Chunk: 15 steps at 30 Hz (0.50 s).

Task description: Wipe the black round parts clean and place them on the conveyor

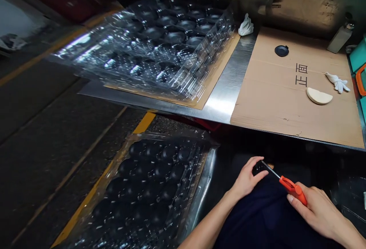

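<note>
My right hand is wrapped round the handle of an orange-handled tool with a thin metal blade or shaft. The tool points left and up, its tip close to the fingertips of my left hand. Thumb and fingers of that hand are curled round a small black part, which is mostly lost against the dark background. Both hands are over my lap, below the front edge of the metal table. A round black part with a small tab lies on the cardboard sheet.
Clear plastic trays holding round black parts are stacked on the table's left. Another tray stack stands lower, left of my lap. On the cardboard lie a cream half-round pad and white gloves. A bottle and teal bins stand right.
</note>
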{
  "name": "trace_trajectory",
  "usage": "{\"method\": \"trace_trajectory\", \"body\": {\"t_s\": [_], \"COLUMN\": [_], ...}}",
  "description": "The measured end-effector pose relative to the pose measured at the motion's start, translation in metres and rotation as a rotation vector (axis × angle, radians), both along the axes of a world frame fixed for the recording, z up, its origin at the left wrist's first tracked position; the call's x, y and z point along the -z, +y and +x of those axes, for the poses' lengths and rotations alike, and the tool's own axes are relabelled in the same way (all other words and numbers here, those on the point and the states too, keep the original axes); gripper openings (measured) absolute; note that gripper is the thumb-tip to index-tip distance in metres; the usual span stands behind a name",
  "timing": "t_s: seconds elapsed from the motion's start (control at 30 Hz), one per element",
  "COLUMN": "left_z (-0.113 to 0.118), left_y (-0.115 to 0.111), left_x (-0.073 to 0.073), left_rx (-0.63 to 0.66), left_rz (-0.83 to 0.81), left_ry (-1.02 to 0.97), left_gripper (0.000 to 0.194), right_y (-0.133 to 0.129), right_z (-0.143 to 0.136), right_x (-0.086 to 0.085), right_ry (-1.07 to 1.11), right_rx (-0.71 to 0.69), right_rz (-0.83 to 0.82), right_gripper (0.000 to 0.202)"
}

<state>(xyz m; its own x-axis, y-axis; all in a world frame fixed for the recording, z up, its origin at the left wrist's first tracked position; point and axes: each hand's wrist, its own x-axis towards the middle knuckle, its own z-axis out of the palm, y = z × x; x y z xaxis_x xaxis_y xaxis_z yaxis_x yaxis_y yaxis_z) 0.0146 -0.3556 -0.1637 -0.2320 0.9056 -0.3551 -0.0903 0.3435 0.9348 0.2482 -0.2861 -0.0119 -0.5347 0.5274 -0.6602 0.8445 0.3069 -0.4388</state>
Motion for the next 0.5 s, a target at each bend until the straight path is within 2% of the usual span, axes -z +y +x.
{"method": "trace_trajectory", "body": {"t_s": [0.2,0.3,0.37,0.5], "left_z": [-0.005,-0.012,-0.016,-0.011], "left_y": [0.001,0.003,0.006,0.003], "left_x": [0.014,0.015,0.011,-0.004], "left_rx": [-0.065,-0.072,-0.11,-0.298], "left_rz": [0.008,-0.011,-0.051,-0.201], "left_ry": [0.136,0.13,0.049,-0.272], "left_gripper": [0.052,0.053,0.056,0.067], "right_y": [-0.004,-0.004,-0.003,-0.008], "right_z": [-0.004,-0.007,-0.01,-0.013], "right_x": [-0.005,-0.003,-0.003,-0.007], "right_ry": [-0.106,-0.096,-0.1,-0.019], "right_rx": [-0.019,-0.052,-0.063,-0.097], "right_rz": [0.019,-0.003,0.0,0.012], "right_gripper": [0.038,0.037,0.037,0.032]}}
